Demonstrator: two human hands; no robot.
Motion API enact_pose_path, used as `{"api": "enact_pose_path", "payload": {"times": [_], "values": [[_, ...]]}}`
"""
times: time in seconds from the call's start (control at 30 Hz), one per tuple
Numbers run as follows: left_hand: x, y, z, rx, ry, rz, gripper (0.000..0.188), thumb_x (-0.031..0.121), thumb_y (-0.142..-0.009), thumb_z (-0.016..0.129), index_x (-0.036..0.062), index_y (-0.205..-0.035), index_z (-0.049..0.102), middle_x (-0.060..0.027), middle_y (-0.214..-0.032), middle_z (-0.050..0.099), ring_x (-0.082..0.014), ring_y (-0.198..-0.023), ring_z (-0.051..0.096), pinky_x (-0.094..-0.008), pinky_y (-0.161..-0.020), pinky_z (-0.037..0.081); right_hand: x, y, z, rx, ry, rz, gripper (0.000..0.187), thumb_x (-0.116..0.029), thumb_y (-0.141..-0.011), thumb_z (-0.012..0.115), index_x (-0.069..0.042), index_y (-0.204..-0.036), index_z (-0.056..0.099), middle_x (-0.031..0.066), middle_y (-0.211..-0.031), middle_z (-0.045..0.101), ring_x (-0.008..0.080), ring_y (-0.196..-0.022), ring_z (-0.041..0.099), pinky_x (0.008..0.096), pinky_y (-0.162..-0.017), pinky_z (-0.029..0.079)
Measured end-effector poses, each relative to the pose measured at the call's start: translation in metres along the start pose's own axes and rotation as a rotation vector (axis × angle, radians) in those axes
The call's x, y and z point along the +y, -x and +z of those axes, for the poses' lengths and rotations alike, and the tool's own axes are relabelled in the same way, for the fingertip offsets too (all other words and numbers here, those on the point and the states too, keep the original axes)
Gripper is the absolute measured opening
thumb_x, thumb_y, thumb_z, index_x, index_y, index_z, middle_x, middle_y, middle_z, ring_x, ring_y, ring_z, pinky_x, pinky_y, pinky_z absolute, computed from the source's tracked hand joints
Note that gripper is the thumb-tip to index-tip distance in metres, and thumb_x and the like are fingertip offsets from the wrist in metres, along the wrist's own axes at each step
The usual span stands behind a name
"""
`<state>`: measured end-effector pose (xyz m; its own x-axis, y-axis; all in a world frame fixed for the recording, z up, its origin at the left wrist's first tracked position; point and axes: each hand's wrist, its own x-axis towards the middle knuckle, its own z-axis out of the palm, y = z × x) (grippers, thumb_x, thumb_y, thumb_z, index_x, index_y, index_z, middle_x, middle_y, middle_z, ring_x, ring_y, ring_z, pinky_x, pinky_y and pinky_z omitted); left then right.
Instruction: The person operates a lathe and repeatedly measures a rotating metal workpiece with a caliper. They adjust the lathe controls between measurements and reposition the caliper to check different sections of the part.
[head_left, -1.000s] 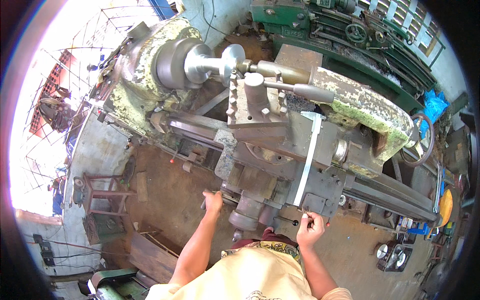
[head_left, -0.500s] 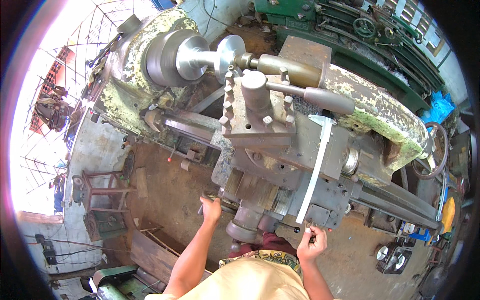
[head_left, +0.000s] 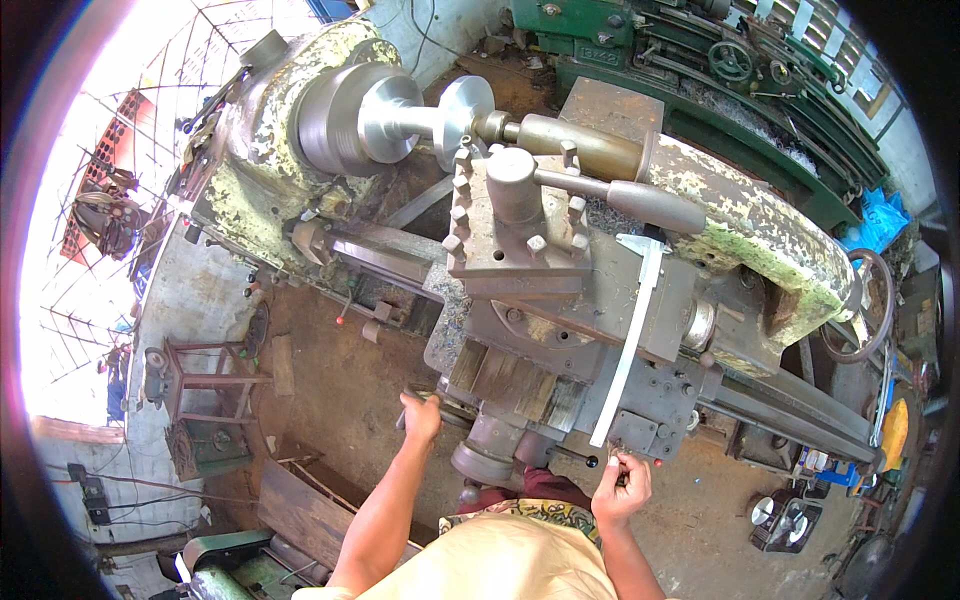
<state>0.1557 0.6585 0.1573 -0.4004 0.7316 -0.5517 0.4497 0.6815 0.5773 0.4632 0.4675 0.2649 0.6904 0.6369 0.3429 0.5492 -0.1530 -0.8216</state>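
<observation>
A lathe with chipped cream paint fills the middle of the view. Its round chuck (head_left: pixel 345 118) grips a shiny spool-shaped metal workpiece (head_left: pixel 408 120), braced at its right end by the tailstock (head_left: pixel 585 143). The chuck's surface looks smeared, as if spinning. Left of the workpiece's near side stands nothing of mine; the square tool post (head_left: pixel 515 225) sits just below it, with a long handle on top. My left hand (head_left: pixel 422 418) is closed round a crank handle (head_left: pixel 450 408). Beside the carriage, my right hand (head_left: pixel 622 488) is pinched on something I cannot make out.
A caliper (head_left: pixel 632 340) lies across the carriage, its end above my right hand. A black-knobbed lever (head_left: pixel 575 455) juts out between my hands. A green machine (head_left: pixel 700 110) stands behind, a handwheel (head_left: pixel 870 300) at right, a wooden stand (head_left: pixel 215 380) at left.
The view has shifted very slightly. Both hands keep about the same places, and the caliper and tool post stay where they were relative to the lathe.
</observation>
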Motion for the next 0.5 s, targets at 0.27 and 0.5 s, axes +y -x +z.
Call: {"api": "enact_pose_path", "payload": {"times": [0.27,0.5], "values": [[-0.0029,-0.0052,-0.0014,0.018,-0.018,0.045,0.090,0.019,-0.089,0.062,-0.0153,-0.152,0.006,-0.0321,-0.121,0.062,-0.0356,-0.096,0.070,-0.0421,-0.081,0.056,0.0024,0.0018,-0.0008,-0.006,-0.003,0.006,0.007,-0.001,-0.084,0.068,0.001,-0.091,0.066,0.0114,-0.071,0.060,0.0281,-0.063,0.054,0.0397,-0.057,0.043],[0.0010,-0.0018,-0.0003,0.029,0.057,0.050,0.068,0.019,-0.091,0.062,-0.0093,-0.139,0.024,-0.0226,-0.096,0.061,-0.0255,-0.063,0.062,-0.0375,-0.053,0.048,0.0015,0.0018,-0.0007,-0.007,0.000,0.010,0.008,-0.001,-0.084,0.068,0.000,-0.092,0.066,0.0113,-0.072,0.061,0.0280,-0.064,0.056,0.0394,-0.059,0.044]]}}
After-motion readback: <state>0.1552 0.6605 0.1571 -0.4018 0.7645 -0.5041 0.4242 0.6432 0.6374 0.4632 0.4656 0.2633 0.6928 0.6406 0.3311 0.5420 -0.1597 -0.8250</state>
